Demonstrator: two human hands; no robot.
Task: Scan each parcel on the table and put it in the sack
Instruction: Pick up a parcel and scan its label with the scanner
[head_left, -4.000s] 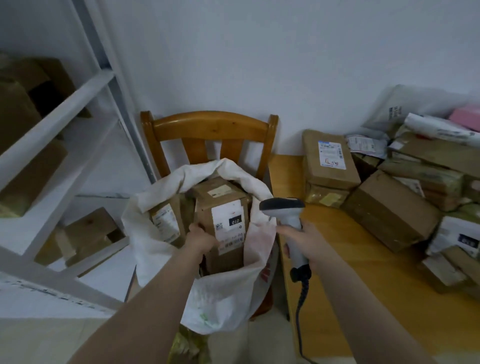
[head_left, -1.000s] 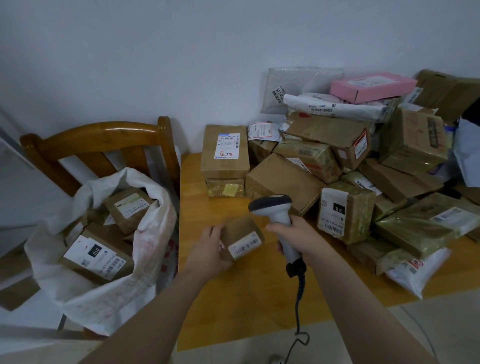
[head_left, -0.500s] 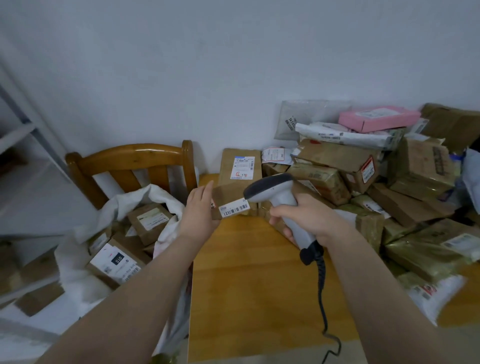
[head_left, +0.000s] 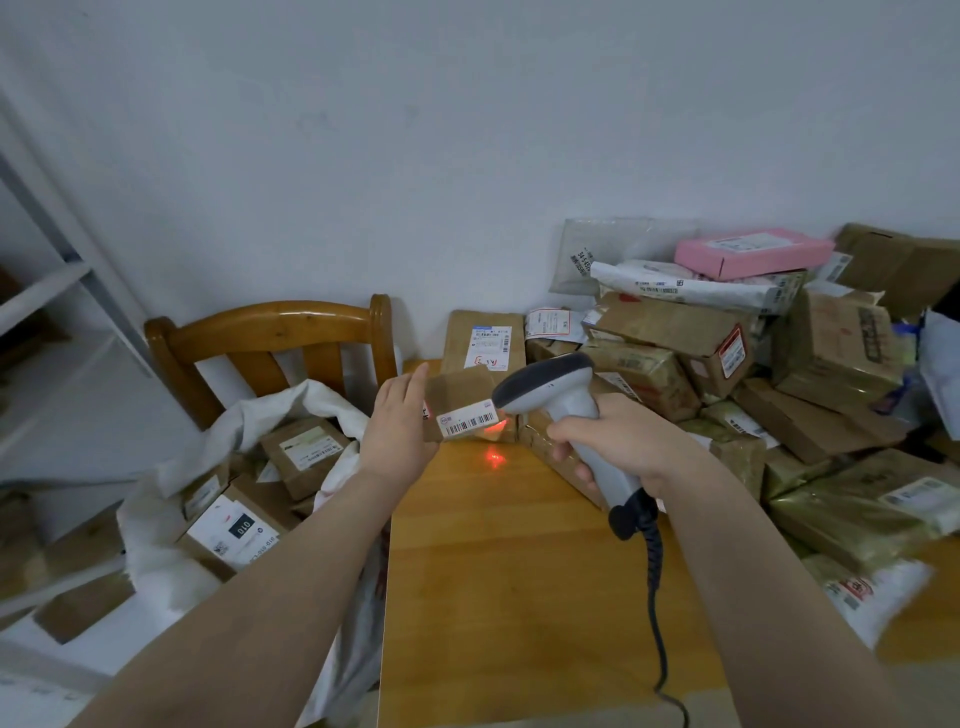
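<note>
Head view: a white sack (head_left: 156, 551) of boxes slumps on a wooden chair (head_left: 270, 325) beside the table (head_left: 509, 597). Above the table the left hand (head_left: 400, 431) holds a small parcel (head_left: 460, 397), fingers nearly straight, thumb hidden. The right hand (head_left: 618, 447) is wrapped round the scanner (head_left: 561, 395) handle, its head just beside the barcode label, red light on parcel and tabletop. Further right lies a parcel pile (head_left: 670, 325).

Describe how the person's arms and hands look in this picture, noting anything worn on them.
Both are bare. The left forearm and right forearm show no sleeve up to the frame's lower edge. The left hand and right hand wear no glove, and no ring, watch or bracelet shows on the visible sides.
</note>
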